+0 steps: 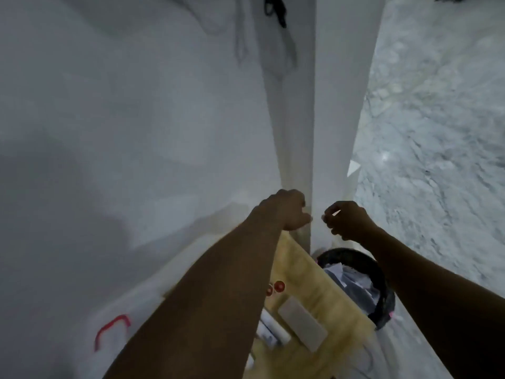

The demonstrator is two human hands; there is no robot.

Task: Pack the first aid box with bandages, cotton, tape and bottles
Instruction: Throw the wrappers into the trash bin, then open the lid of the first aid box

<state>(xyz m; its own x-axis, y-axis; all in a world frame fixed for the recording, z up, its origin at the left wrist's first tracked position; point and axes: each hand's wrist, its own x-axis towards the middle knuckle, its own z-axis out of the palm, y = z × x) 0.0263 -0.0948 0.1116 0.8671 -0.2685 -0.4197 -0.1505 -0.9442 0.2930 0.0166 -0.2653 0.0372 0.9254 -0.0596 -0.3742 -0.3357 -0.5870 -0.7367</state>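
2 hands, L (284,209) + R (345,220), both curled, 1 black bin (382,294), 2 red caps (276,288)

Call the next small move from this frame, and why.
Probably drop the white scrap pinched in the right hand into the black bin below it: the bin sits open with waste inside, and the left hand is fisted, seemingly empty, above the wooden table.
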